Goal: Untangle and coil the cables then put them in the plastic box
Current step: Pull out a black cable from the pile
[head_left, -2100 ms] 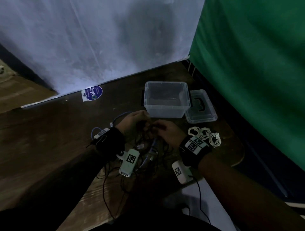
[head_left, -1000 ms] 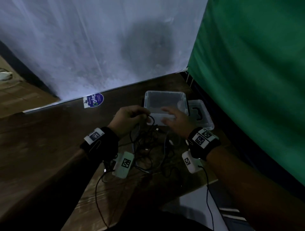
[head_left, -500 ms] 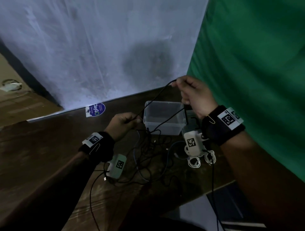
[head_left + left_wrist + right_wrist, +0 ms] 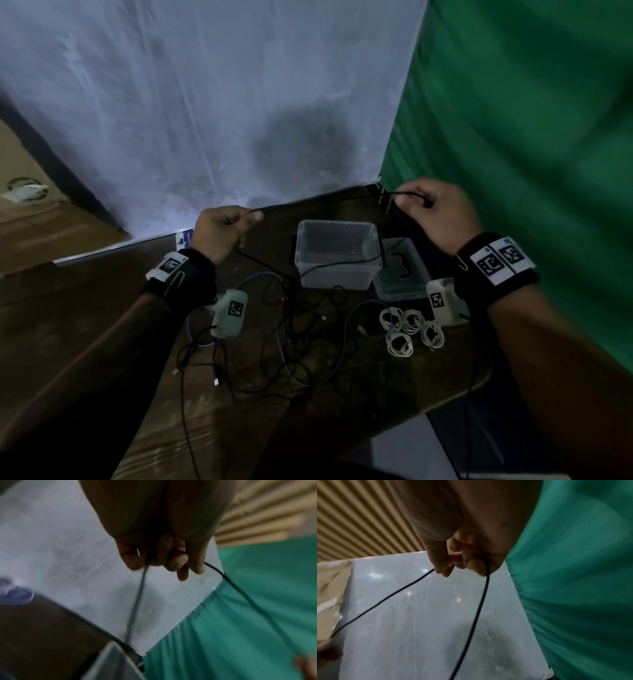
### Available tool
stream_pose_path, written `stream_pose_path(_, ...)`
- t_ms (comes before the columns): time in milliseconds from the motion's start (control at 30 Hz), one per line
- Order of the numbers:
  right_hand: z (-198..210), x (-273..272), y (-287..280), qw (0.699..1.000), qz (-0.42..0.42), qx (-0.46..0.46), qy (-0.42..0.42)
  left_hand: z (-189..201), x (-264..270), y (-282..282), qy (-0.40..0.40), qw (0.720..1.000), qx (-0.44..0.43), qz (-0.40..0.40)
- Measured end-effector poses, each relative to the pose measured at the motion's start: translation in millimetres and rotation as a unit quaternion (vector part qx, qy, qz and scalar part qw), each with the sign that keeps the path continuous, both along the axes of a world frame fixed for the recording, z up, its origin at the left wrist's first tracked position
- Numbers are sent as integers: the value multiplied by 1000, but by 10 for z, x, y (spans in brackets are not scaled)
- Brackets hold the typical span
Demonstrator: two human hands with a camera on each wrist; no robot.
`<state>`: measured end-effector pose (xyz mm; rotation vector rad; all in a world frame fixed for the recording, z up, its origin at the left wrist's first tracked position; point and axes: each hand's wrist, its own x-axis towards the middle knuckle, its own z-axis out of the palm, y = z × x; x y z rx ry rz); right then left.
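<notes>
I hold one black cable [image 4: 406, 194] stretched between both raised hands above the table. My left hand [image 4: 251, 216] pinches it between thumb and fingers, seen close in the left wrist view as hand [image 4: 163, 558] and cable [image 4: 137, 601]. My right hand [image 4: 416, 202] grips the other part, with the cable [image 4: 479, 615] dropping from the curled fingers [image 4: 471, 563]. A slack strand runs across the clear plastic box [image 4: 337, 253], which looks empty. A tangle of black and blue cables [image 4: 291, 335] lies on the table below my hands.
The box lid [image 4: 400, 270] lies right of the box. Several coiled white cables [image 4: 407, 329] sit in front of the lid. A white sheet hangs behind the table and a green curtain [image 4: 531, 137] to the right. The table's edge [image 4: 445, 401] runs close at the front right.
Both hands came up from the tangle on the table with the black cable. Over the last half second they have drawn apart, the left hand rising.
</notes>
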<state>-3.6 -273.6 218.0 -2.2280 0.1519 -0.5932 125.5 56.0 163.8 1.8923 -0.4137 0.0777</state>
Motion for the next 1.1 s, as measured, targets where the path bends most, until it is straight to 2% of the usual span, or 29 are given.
stream_pose_path(67,-50,4,-12,999,3,34,2,30,-3,-15,71,994,-77,-9)
stream_pose_path(100,-64,11,-18,999,-14,45,-5,52,-10,-18,61,996,-68,-9)
stream_pose_path(200,28,24,-51,992,-102,57,-54,111,4,3,-80,993,86,-22)
stream_pose_path(267,110,8,-85,982,-137,83,-95,122,41,20,-118,983,143,-15)
stream_pose_path(300,130,-11,-95,978,-135,121,-103,112,64,23,-99,988,119,-3)
stream_pose_path(367,113,-33,-79,968,-85,224,-71,75,97,14,10,999,-35,12)
stream_pose_path(400,74,-26,-76,968,-51,241,-43,50,106,7,63,992,-102,28)
stream_pose_path(433,34,-16,-80,977,-29,209,-22,20,119,6,94,985,-136,51)
stream_pose_path(500,-30,16,-113,994,-39,99,-11,-34,150,32,128,978,-137,95)
stream_pose_path(567,-61,42,-157,992,-90,78,-41,-33,156,48,195,962,-157,109)
stream_pose_path(600,-77,50,-167,985,-117,110,-59,-18,144,46,249,947,-179,96)
stream_pose_path(667,-88,46,-109,953,-136,262,-70,7,112,5,353,902,-241,51)
stream_pose_path(733,-97,39,-42,898,-111,424,31,3,62,-73,402,863,-306,23)
stream_pose_path(767,-110,15,-23,872,-79,471,102,-6,48,-108,409,853,-324,17)
stream_pose_path(833,-155,-12,-26,846,-15,510,154,6,38,-139,415,843,-342,1)
stream_pose_path(867,-176,-16,-52,847,-14,510,148,24,44,-144,413,845,-340,-4)
stream_pose_path(900,-181,-22,-78,854,-28,501,140,56,53,-139,402,859,-319,-5)
stream_pose_path(933,-203,-18,-129,871,-59,471,128,75,82,-123,366,892,-265,11)
stream_pose_path(1000,-230,-23,-247,918,-135,363,87,101,122,-106,228,966,-110,60)
stream_pose_path(1033,-242,-19,-326,939,-171,292,67,117,140,-102,146,986,-35,77)
stream_pose_path(1100,-254,-30,-480,961,-228,155,33,121,171,-100,15,993,91,80)
